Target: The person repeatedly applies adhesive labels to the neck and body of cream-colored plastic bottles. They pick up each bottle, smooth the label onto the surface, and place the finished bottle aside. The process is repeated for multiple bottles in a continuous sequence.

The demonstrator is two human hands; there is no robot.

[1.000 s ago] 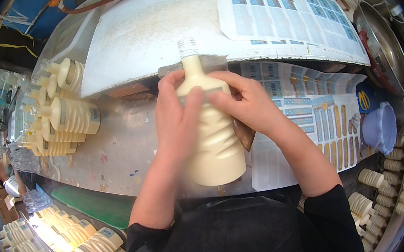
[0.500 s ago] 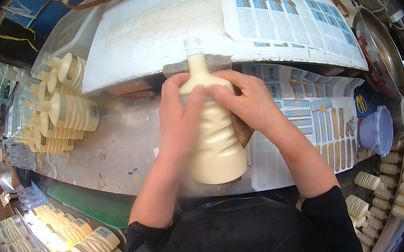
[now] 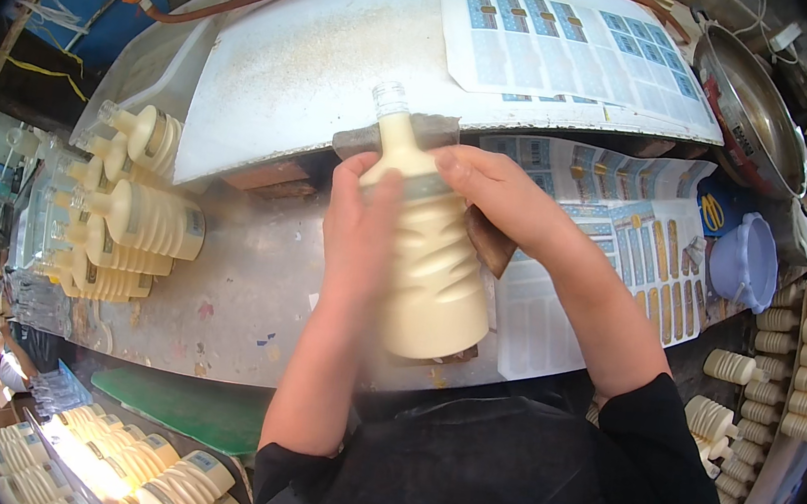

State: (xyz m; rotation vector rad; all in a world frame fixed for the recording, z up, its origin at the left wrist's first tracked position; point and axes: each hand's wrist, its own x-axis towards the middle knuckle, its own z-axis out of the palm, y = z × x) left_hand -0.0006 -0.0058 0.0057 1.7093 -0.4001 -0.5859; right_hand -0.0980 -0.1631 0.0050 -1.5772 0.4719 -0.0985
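Holding one bottle (image 3: 439, 287): two hands (image 3: 501, 196)

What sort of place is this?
Probably a small workshop where bottles get labelled. Signs: sheets of printed labels by the worktop, a cream ribbed bottle in hand, and many similar bottles grouped at the left.

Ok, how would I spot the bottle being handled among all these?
Start at the white board across the top. Mostly below its near edge, mid-picture, is a cream ridged bottle, its clear neck pointing away. Unlike the cream bottles grouped at left, it has the left hand and right hand on it.
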